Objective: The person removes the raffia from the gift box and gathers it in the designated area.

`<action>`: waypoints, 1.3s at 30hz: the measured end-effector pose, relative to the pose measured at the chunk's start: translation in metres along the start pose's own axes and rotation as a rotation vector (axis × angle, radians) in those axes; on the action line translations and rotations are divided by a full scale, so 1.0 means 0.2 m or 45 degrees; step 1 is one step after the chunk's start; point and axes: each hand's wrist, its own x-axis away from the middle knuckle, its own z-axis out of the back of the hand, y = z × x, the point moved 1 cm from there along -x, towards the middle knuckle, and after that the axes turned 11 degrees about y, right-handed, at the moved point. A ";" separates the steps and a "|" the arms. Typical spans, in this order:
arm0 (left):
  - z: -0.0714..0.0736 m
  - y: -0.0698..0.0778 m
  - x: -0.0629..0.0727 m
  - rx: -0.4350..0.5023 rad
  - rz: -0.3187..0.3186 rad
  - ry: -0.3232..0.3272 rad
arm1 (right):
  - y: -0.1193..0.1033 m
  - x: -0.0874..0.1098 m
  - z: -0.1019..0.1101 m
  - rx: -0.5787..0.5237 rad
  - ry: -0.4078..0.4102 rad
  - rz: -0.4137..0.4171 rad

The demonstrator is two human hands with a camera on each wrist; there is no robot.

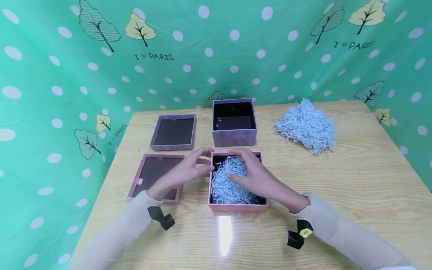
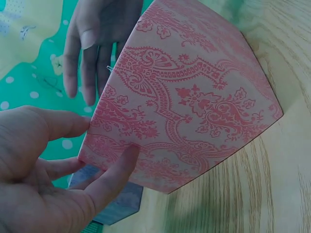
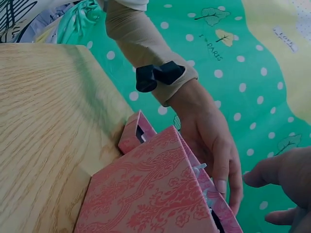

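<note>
A pink patterned box (image 1: 237, 207) stands at the front centre with pale blue shredded paper (image 1: 233, 183) inside, dark inner walls showing at its edges. My left hand (image 1: 194, 167) is at the box's left side, thumb by the rim and fingers near the far left corner. In the left wrist view, a fingertip (image 2: 130, 154) of it lies against the patterned outer wall. My right hand (image 1: 258, 174) reaches over the box from the right, thumb and fingers spread above the shredded paper. The right wrist view shows those fingers (image 3: 286, 170) apart, at its right edge.
Left of the box lies a pink lid (image 1: 131, 186), inside up, partly behind my left forearm. A purple lid (image 1: 173, 147) lies behind that. At the back centre stands a purple box (image 1: 235, 138) with a few shreds inside. Right of it sits a heap of blue shredded paper (image 1: 308, 125).
</note>
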 end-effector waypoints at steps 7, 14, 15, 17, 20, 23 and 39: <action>0.00 0.01 0.00 0.060 0.051 -0.014 | 0.02 0.02 -0.01 0.221 -0.153 0.013; 0.00 0.01 -0.01 0.086 0.088 -0.022 | 0.01 -0.02 -0.03 0.465 -0.310 0.018; 0.00 0.01 -0.01 0.096 0.093 -0.024 | 0.01 -0.03 -0.03 0.483 -0.330 0.007; 0.00 0.01 -0.01 0.114 0.107 -0.028 | 0.01 -0.04 -0.04 0.504 -0.373 -0.022; 0.00 0.00 -0.02 0.132 0.126 -0.030 | 0.02 -0.06 -0.07 0.528 -0.436 -0.058; 0.00 0.00 -0.01 0.136 0.137 -0.026 | 0.03 -0.07 -0.09 0.551 -0.498 -0.098; 0.00 0.02 0.00 0.114 0.141 -0.010 | 0.06 -0.07 -0.18 0.776 -0.571 0.038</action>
